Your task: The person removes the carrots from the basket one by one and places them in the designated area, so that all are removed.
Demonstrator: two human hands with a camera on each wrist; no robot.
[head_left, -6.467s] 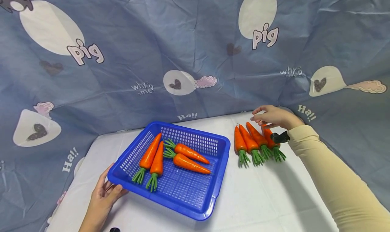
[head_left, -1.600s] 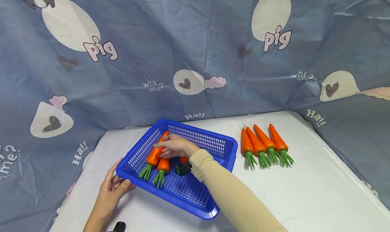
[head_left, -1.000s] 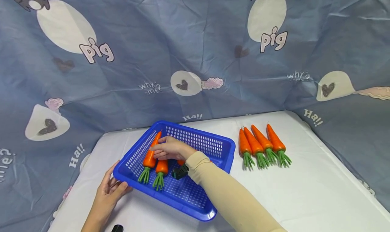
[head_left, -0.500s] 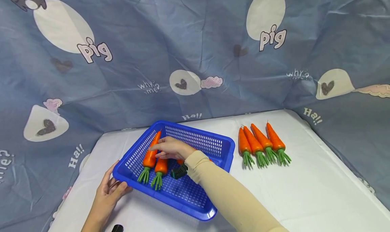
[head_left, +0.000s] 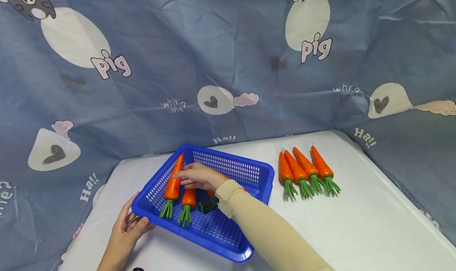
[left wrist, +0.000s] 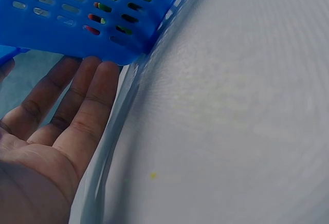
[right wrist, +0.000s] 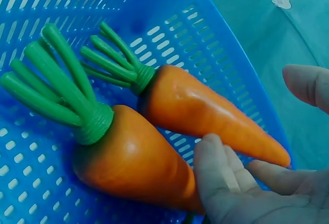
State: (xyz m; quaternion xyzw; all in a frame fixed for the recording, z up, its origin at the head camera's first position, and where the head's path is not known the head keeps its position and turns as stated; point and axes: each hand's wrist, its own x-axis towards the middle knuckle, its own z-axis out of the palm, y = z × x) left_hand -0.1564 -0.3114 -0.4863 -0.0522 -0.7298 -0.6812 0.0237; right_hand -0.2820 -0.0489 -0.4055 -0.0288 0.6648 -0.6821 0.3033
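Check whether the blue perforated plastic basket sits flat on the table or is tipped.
Tipped: the blue perforated plastic basket has its left corner raised on the left hand's fingers.

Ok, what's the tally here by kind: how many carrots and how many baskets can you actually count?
Carrots on the white cloth: 4
Carrots in the basket: 2 in plain view; more orange shows behind the right hand, too hidden to count
Blue basket: 1
Total: 7 countable things, 6 carrots and 1 basket
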